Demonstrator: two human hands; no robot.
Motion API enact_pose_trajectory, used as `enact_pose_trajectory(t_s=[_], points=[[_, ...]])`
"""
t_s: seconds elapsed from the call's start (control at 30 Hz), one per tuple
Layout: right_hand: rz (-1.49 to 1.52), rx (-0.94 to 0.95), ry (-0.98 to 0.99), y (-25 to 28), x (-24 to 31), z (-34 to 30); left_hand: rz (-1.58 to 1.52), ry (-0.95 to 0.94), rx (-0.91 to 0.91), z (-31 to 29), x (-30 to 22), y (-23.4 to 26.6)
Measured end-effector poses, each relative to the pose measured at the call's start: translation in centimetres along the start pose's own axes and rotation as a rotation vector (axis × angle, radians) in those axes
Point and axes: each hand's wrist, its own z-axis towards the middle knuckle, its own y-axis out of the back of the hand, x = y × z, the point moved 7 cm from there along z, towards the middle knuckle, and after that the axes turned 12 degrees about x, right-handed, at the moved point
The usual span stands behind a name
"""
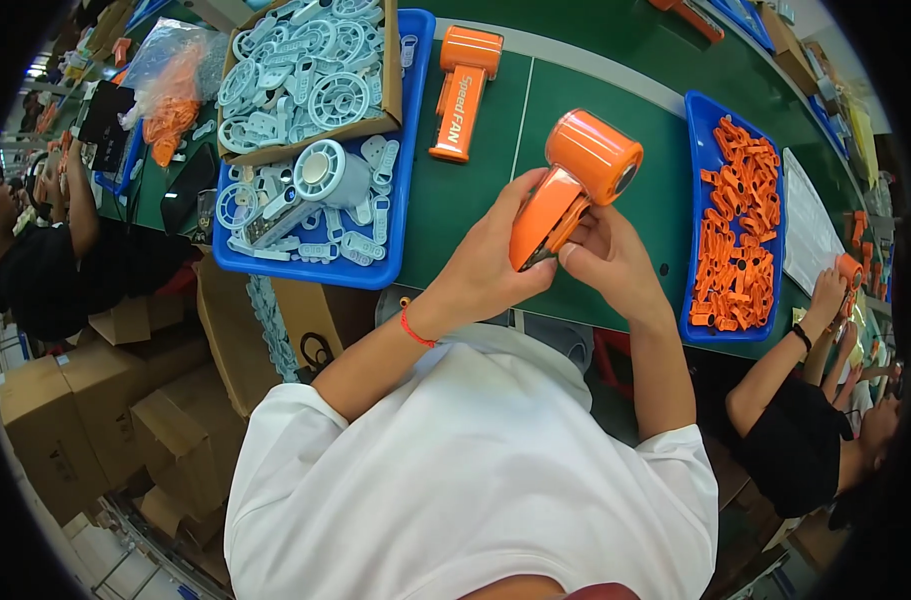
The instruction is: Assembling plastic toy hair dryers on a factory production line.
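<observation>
An orange handheld fan (593,155) is held up over the green table, its round head tilted to the upper right. My left hand (505,240) wraps around the handle from the left. On the other side, my right hand (615,262) grips the handle just under the head, thumb and fingers bent against it. A dark gap runs along the handle's lower side; what lies inside is too small to make out. Farther off, a second orange handheld fan (465,95) lies on the table, printed along its handle.
On the left, a blue tray (405,180) bears a cardboard box (305,143) of pale blue fan parts and loose pieces. At right, another blue tray (690,250) holds many small orange parts (740,220). Co-workers sit on both sides. Cardboard boxes (70,410) stand at lower left.
</observation>
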Motion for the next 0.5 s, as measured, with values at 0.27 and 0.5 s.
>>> enact_pose_trajectory(t_s=[0.27, 0.5], points=[[0.002, -0.062, -0.016, 0.1, -1.2, 0.7, 0.327, -0.056, -0.113, -0.7, -0.1, 0.4], [-0.125, -0.170, 0.033, 0.9, -0.1, 0.0, 0.433, -0.012, -0.131, -0.5, -0.1, 0.0]])
